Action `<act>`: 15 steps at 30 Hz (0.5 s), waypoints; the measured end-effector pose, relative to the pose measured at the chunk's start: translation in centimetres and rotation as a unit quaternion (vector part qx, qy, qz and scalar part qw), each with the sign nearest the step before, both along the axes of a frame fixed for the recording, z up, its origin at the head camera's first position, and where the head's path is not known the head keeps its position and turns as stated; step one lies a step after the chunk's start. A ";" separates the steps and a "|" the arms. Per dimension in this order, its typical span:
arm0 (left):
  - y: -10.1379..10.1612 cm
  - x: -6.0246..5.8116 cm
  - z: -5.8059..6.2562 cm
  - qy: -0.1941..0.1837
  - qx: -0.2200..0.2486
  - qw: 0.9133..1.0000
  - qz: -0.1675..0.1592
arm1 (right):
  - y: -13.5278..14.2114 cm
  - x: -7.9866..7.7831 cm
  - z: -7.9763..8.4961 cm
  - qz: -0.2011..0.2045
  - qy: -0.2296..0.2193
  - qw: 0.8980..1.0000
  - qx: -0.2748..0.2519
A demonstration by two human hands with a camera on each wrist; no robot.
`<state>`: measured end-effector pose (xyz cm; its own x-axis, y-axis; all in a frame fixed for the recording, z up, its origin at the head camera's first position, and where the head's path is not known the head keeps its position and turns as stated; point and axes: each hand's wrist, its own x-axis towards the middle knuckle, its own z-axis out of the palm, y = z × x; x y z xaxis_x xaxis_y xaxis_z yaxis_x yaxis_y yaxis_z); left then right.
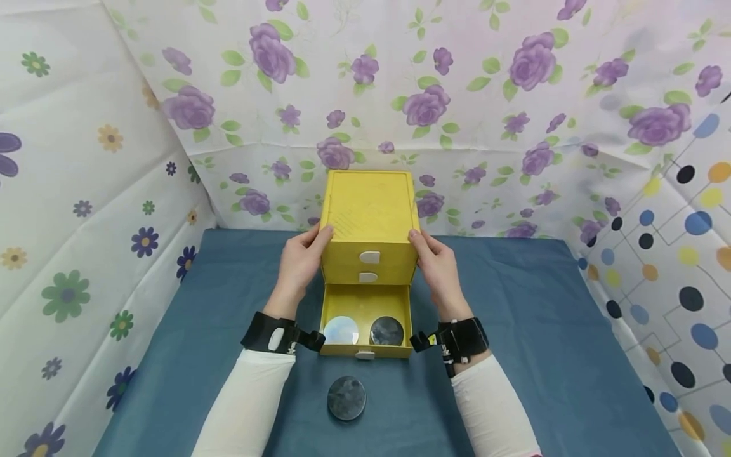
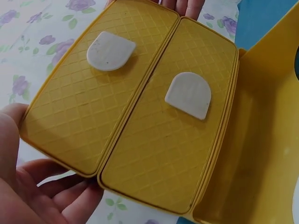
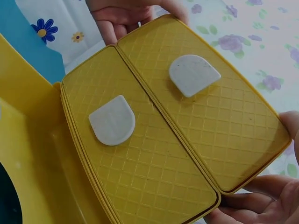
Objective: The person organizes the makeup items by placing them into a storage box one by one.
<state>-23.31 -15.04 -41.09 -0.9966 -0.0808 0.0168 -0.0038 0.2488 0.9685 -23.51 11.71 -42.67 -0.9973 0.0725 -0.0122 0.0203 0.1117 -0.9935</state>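
A yellow drawer box stands at the back of the table, its two upper drawers closed, each with a white tab. My left hand grips its left side, thumb at the top edge and fingers along the side. On the opposite side my right hand holds it the same way. Pulled out towards me is the bottom drawer, with a pale shiny disc on the left and a dark marbled disc on the right. The closed drawer fronts have a raised diamond pattern in the left wrist view.
In front of the open drawer, another dark round disc lies on the blue tablecloth. A flowered cloth hangs close behind the box. Patterned cloths also line the left and right sides.
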 end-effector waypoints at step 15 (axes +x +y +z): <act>-2.2 4.0 -0.8 0.087 -0.068 0.993 0.032 | -0.1 0.0 0.0 -0.004 0.000 1.000 -0.020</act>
